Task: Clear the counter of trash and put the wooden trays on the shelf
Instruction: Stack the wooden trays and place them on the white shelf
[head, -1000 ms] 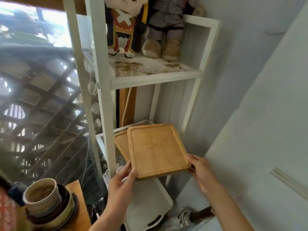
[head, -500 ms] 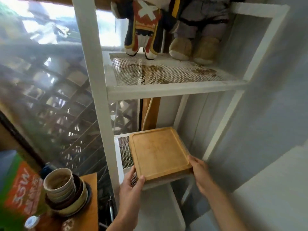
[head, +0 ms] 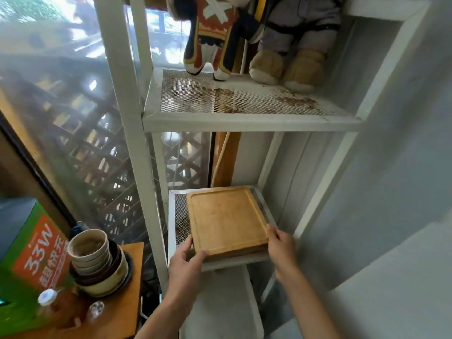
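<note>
Wooden trays (head: 227, 220) stacked on the lower mesh shelf (head: 178, 216).
Both trays now lie aligned, no longer offset; left hand (head: 186, 263) and right hand (head: 281, 247) clasp the near corners.

White mesh shelf (head: 172, 216) — stacked wooden trays (head: 227, 220) on it

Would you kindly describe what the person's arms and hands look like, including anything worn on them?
Both forearms are bare, with no sleeves in view. The left hand and right hand wear no gloves, and no rings, watch or bracelets are visible.
</note>
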